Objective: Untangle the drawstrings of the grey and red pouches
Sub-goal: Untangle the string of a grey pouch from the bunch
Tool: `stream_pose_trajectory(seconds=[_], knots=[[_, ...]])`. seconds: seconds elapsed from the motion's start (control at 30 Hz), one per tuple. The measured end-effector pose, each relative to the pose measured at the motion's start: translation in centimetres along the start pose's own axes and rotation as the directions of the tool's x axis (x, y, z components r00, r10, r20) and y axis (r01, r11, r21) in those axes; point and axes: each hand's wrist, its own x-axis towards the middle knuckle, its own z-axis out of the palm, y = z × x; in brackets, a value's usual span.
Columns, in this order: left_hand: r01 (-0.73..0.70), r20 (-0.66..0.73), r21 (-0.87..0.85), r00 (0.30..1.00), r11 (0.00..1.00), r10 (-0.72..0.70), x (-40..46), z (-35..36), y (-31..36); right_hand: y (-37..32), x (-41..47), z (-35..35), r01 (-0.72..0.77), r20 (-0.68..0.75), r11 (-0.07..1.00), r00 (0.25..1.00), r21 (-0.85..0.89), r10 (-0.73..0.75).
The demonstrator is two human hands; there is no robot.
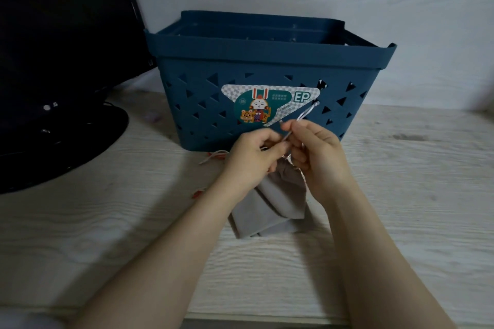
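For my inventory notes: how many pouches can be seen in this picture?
1. The grey pouch hangs below both hands, its bottom on the table. Red scraps beside the left forearm may belong to a second, mostly hidden pouch.

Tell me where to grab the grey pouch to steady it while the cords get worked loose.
Grip the grey pouch at its gathered neck, just below both hands, coming from the near side. The body hangs free and slack there, while the blue basket blocks the far side.

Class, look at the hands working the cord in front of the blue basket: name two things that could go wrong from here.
1. Both hands, left hand and right hand, pinch the grey drawstring; pulling hard might tighten the tangle.
2. The grey pouch hangs from it near the desk edge and might slip off.
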Motion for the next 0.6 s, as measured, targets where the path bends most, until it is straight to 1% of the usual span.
stream_pose_trajectory(seconds=[0.07, 0.1, 0.13, 0.17, 0.23, 0.27, 0.3, 0.33, 0.4, 0.47, 0.53, 0.6], knots=[[0.0, -0.015, 0.003, 1.0, 1.0, 0.0, -0.1, -0.2, 0.0, 0.1, 0.1, 0.0, 0.006, -0.009, 1.0, 1.0, -0.024, -0.006], [0.034, -0.005, -0.047, 0.999, 0.998, -0.034, -0.2, -0.3, 0.2, 0.1, 0.1, -0.1, 0.006, -0.033, 0.999, 0.999, -0.047, -0.008], [0.093, 0.019, -0.136, 0.996, 0.986, -0.091, -0.2, -0.4, 0.5, 0.3, 0.2, -0.2, 0.001, -0.07, 0.998, 0.998, -0.068, -0.006], [0.168, 0.057, -0.256, 0.986, 0.952, -0.158, -0.2, -0.5, 0.8, 0.4, 0.4, -0.3, -0.008, -0.116, 0.996, 0.993, -0.092, -0.003], [0.286, 0.141, -0.479, 0.958, 0.83, -0.249, -0.1, -0.7, 1.3, 0.4, 0.6, -0.5, -0.029, -0.198, 0.993, 0.98, -0.11, 0.007], [0.309, 0.164, -0.531, 0.951, 0.789, -0.262, 0.0, -0.8, 1.4, 0.4, 0.6, -0.6, -0.025, -0.215, 0.995, 0.977, -0.094, 0.004], [0.316, 0.171, -0.538, 0.949, 0.782, -0.266, 0.1, -0.8, 1.4, 0.4, 0.6, -0.6, -0.002, -0.211, 0.998, 0.977, -0.058, -0.01], [0.313, 0.164, -0.507, 0.95, 0.803, -0.266, 0.1, -0.8, 1.4, 0.2, 0.6, -0.7, 0.041, -0.181, 0.999, 0.983, -0.005, -0.041], [0.259, 0.105, -0.367, 0.966, 0.894, -0.237, 0.1, -0.6, 1.4, 0.0, 0.5, -0.8, 0.16, -0.07, 0.983, 0.986, 0.089, -0.154], [0.17, 0.036, -0.22, 0.986, 0.961, -0.166, 0.1, -0.2, 1.0, -0.1, 0.4, -0.9, 0.252, 0.039, 0.962, 0.966, 0.1, -0.257], [0.072, 0.037, -0.088, 0.997, 0.994, -0.069, 0.1, 0.1, 0.5, -0.1, 0.3, -0.7, 0.265, 0.116, 0.963, 0.956, 0.051, -0.27], [-0.037, 0.09, 0.099, 0.996, 0.994, 0.028, 0.0, 0.3, 0.2, 0.1, 0.0, -0.3, 0.221, 0.177, 0.975, 0.959, 0.032, -0.223]])
